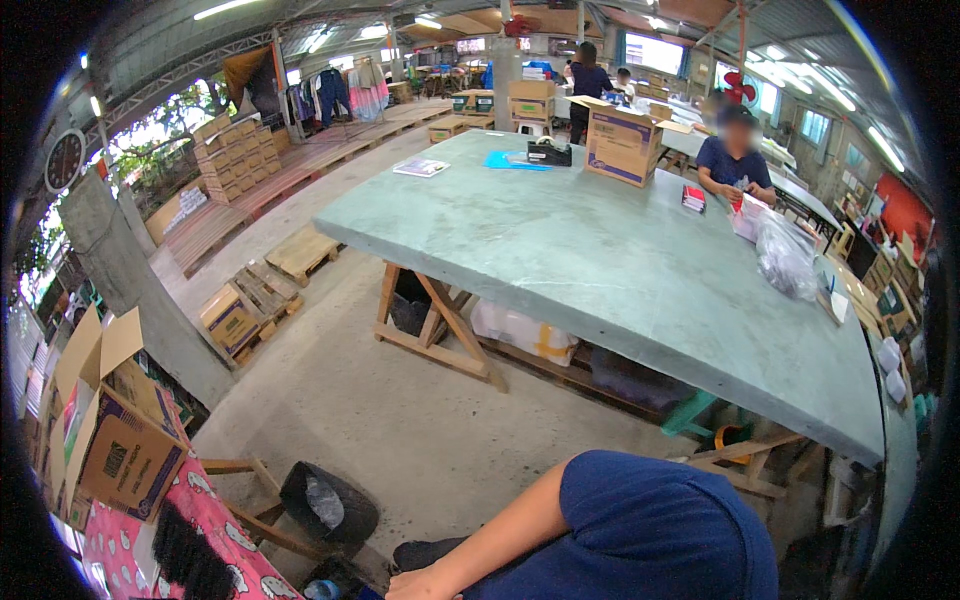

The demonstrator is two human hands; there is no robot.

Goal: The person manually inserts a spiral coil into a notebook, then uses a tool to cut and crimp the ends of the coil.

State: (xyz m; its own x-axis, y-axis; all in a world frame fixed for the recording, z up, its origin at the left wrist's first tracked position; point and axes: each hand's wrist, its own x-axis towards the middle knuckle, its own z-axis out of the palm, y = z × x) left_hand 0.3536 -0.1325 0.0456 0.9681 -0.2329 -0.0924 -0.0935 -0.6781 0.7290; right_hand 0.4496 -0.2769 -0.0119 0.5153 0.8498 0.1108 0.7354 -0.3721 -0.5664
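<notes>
My right arm, in a short navy sleeve, reaches down and left across the bottom of the view. My right hand [415,585] is cut off by the lower edge; its fingers and anything in them are hidden. Close to its left lies a dark container with something blue [322,589] in it. Just beyond stands a black bin [330,505] with clear plastic inside. Farther left, a pink patterned cloth [225,525] covers a table bearing an open cardboard box [130,455] and a black bristly object [188,555]. My left hand is out of view.
A large grey-green table [560,250] on wooden trestles carries a carton [620,145], a tape dispenser [549,152] and plastic bags [785,255]. A co-worker [735,165] sits at its far right. Pallets [265,290] and a concrete pillar [140,280] stand left.
</notes>
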